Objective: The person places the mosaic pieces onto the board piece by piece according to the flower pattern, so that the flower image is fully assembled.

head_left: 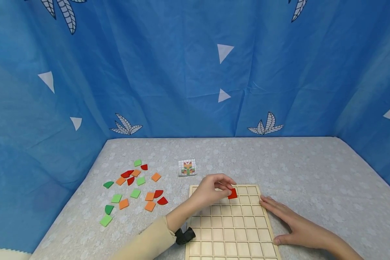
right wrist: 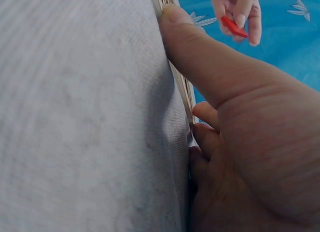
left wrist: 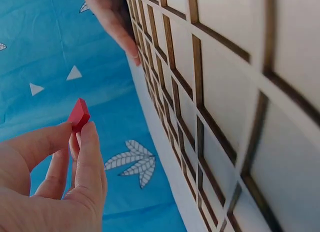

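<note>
Head view: the left hand (head_left: 212, 190) pinches a red tile (head_left: 233, 194) in a narrow grip over the far rows of the gridded board (head_left: 229, 235) — apart from it in the left wrist view. The right hand (head_left: 292, 225), fingers extended, touches the board's right edge.

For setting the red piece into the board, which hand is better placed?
Probably the left hand: it already pinches the red piece above the board, while the right hand touches the board's side edge, holding no piece.
</note>
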`<state>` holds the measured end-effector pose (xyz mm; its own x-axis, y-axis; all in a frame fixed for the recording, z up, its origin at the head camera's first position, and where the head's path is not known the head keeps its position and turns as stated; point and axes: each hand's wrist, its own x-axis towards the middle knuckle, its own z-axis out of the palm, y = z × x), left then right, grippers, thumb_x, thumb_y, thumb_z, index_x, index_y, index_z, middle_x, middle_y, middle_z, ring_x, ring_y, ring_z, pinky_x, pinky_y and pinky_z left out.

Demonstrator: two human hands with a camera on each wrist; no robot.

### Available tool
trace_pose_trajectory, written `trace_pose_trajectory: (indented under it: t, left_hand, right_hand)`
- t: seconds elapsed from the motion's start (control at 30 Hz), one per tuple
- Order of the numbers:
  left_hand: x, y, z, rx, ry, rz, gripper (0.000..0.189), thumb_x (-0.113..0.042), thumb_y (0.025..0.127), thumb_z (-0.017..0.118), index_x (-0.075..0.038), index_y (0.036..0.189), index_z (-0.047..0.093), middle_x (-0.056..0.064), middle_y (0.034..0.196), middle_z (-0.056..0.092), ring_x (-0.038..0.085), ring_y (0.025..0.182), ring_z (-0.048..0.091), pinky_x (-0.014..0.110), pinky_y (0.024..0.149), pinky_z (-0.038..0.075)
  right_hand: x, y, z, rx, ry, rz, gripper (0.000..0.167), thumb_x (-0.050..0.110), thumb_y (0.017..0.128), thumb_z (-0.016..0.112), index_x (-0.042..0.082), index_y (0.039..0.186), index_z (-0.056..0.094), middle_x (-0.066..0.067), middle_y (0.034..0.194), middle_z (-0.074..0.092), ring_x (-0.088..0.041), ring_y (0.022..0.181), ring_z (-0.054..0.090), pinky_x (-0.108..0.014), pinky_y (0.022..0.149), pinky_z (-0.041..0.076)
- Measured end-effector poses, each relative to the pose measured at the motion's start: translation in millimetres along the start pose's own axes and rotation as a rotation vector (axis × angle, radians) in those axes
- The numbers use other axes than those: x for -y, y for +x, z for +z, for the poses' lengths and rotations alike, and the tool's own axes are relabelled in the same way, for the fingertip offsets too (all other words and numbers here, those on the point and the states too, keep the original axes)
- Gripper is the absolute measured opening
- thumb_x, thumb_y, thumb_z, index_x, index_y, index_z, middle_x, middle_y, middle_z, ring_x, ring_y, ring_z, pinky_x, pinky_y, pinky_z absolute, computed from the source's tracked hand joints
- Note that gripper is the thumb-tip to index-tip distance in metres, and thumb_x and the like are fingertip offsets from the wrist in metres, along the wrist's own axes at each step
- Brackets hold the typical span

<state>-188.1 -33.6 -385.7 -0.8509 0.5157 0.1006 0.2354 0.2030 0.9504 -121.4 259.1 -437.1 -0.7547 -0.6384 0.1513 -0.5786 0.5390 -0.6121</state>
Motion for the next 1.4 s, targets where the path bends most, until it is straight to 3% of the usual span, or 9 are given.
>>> trace_pose_trajectory:
  t: [0.33,0.57,0.83,1.13,1.4]
  left_hand:
    - [10.8,9.8,8.2,-0.011,-0.05,-0.046,0.019,0.007,0.082,0.066,0.003,0.101,0.067,0.001,0.083,0.065,0.01,0.073,0.061,0.022,0.066,0.049]
    - [15.2,15.1,10.4,-0.015,-0.005,-0.062,0.018,0.004,0.082,0.068,0.001,0.099,0.068,0.006,0.085,0.065,0.009,0.071,0.06,0.022,0.065,0.049]
    - [19.4,18.1,13.5,-0.008,0.056,-0.051,0.016,0.007,0.081,0.067,0.001,0.095,0.068,0.0,0.079,0.064,0.009,0.069,0.059,0.021,0.062,0.049]
    - [23.0,20.9,16.6,0.006,0.126,-0.029,0.016,0.009,0.08,0.067,-0.001,0.093,0.069,-0.003,0.077,0.064,0.006,0.069,0.058,0.02,0.066,0.048]
    - [24.6,22.2,19.0,0.003,0.161,-0.017,0.019,0.012,0.077,0.066,-0.003,0.089,0.069,-0.004,0.076,0.062,0.006,0.069,0.057,0.019,0.066,0.048]
  right_hand:
    - [-0.1,1.5,0.2,0.018,-0.019,0.04,0.089,0.038,0.078,0.073,0.014,0.149,0.026,-0.012,0.152,0.021,0.005,0.134,0.009,-0.029,0.097,0.033]
    - [0.5,1.6,-0.1,0.023,-0.022,0.054,0.089,0.039,0.078,0.072,0.015,0.149,0.025,-0.012,0.152,0.021,0.006,0.133,0.008,-0.031,0.097,0.033]
    - [-1.9,-0.2,1.3,-0.002,0.016,-0.017,0.089,0.033,0.077,0.074,0.01,0.149,0.026,-0.015,0.151,0.02,0.001,0.135,0.009,-0.013,0.097,0.02]
    - [-3.4,-1.0,1.6,-0.008,0.0,-0.042,0.089,0.031,0.076,0.076,0.009,0.148,0.027,-0.015,0.15,0.022,0.001,0.135,0.011,-0.018,0.097,0.027]
    - [-3.3,-1.2,1.8,-0.011,0.019,-0.051,0.088,0.03,0.077,0.075,0.009,0.148,0.027,-0.016,0.151,0.021,0.0,0.136,0.01,-0.012,0.097,0.02]
